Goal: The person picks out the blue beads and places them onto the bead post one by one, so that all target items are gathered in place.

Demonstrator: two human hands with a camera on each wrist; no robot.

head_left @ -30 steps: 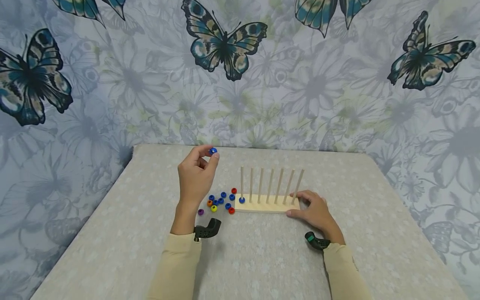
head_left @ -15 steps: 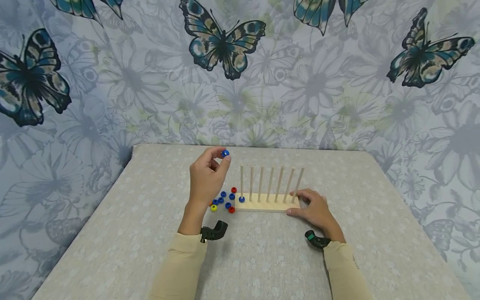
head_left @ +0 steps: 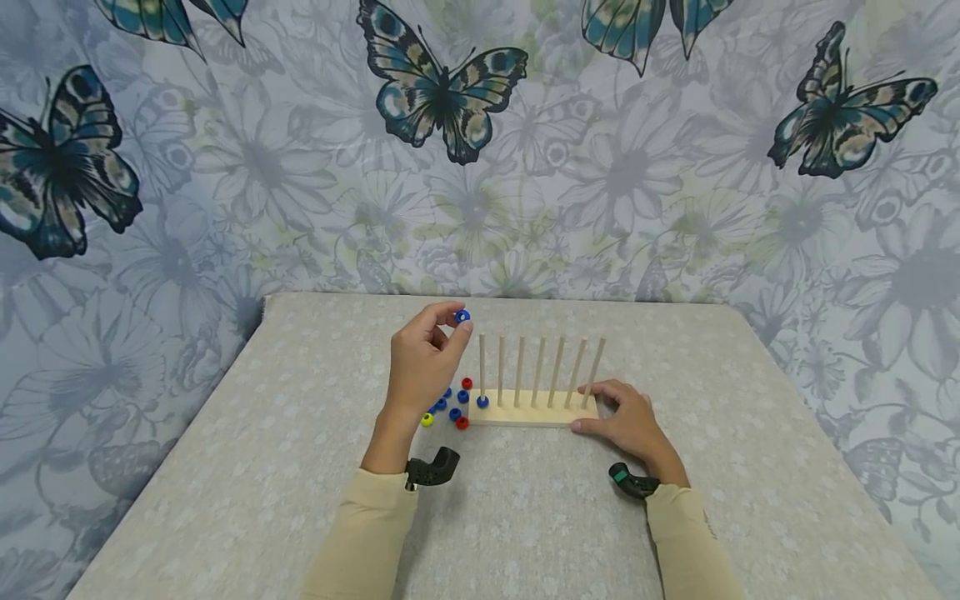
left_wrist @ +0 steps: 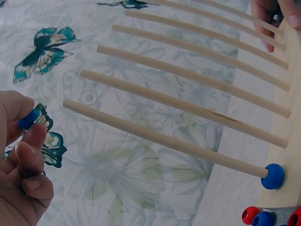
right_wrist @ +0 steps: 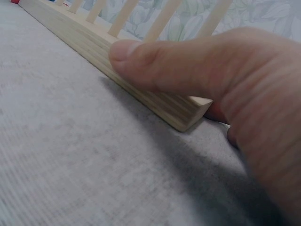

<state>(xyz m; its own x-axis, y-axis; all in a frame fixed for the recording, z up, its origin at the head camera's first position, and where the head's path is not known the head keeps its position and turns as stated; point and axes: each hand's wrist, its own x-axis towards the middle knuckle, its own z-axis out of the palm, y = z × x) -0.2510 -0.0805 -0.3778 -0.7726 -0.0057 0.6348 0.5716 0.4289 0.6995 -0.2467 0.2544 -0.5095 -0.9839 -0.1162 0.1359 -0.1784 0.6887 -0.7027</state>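
My left hand (head_left: 426,358) pinches a blue bead (head_left: 462,316) between thumb and index finger, just left of and above the tip of the leftmost peg (head_left: 482,362). In the left wrist view the held bead (left_wrist: 27,120) sits apart from that peg's end. A wooden peg board (head_left: 536,411) with several upright pegs stands on the table, and one blue bead (left_wrist: 273,176) lies at the foot of the leftmost peg. My right hand (head_left: 628,423) grips the board's right end, its thumb (right_wrist: 160,63) along the front side and the other fingers behind.
Loose beads lie left of the board, among them a red bead (head_left: 462,423), a blue bead (head_left: 455,413) and a yellow bead (head_left: 427,420); my left hand and wrist hide part of the group. A patterned cloth covers the table (head_left: 525,517), which reaches back to a butterfly-print wall (head_left: 622,167).
My left hand has moved right with the blue bead, and slightly down, toward the leftmost peg. It now covers some of the loose beads. The right hand keeps its grip on the board.
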